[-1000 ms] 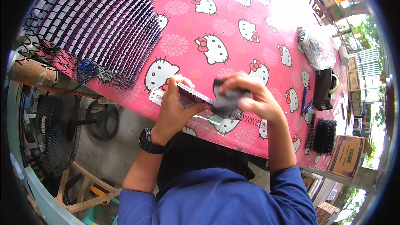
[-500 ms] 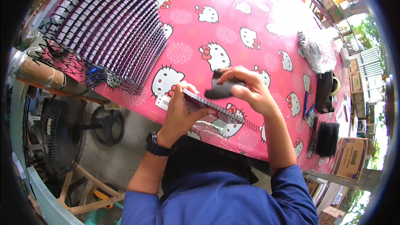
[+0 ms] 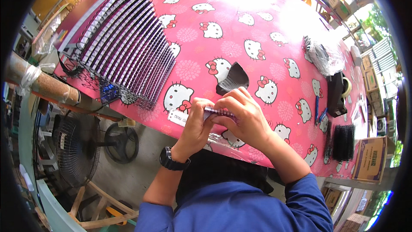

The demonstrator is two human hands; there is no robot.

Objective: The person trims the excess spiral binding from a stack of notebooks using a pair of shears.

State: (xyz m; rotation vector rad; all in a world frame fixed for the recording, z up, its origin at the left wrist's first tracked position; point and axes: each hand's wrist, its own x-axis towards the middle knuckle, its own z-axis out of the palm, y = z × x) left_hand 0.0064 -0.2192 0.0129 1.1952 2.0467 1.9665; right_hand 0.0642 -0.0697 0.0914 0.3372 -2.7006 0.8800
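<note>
A small spiral-bound notebook (image 3: 219, 111) is held edge-up over the near part of the table, its coiled spine on top. My left hand (image 3: 198, 120) grips one end, thumb and fingers closed on it. Close beside it, my right hand (image 3: 243, 118) pinches the spine and coil, covering much of the notebook. Just beyond my fingers a black, ridged, curved piece (image 3: 234, 79) lies on the table, touched by neither hand. A white strip with print (image 3: 177, 117) lies by my left hand.
Many bound notebooks (image 3: 124, 43) stand in a large stack at the left. A black tape dispenser (image 3: 337, 94), blue pens (image 3: 317, 109), black coils (image 3: 344, 141) and a carton (image 3: 370, 159) are at the right. A fan (image 3: 79, 150) stands below the table's left edge.
My right hand has let go of the black ridged piece, which now lies on the table. That hand has come left and closed on the notebook's coil beside my left hand.
</note>
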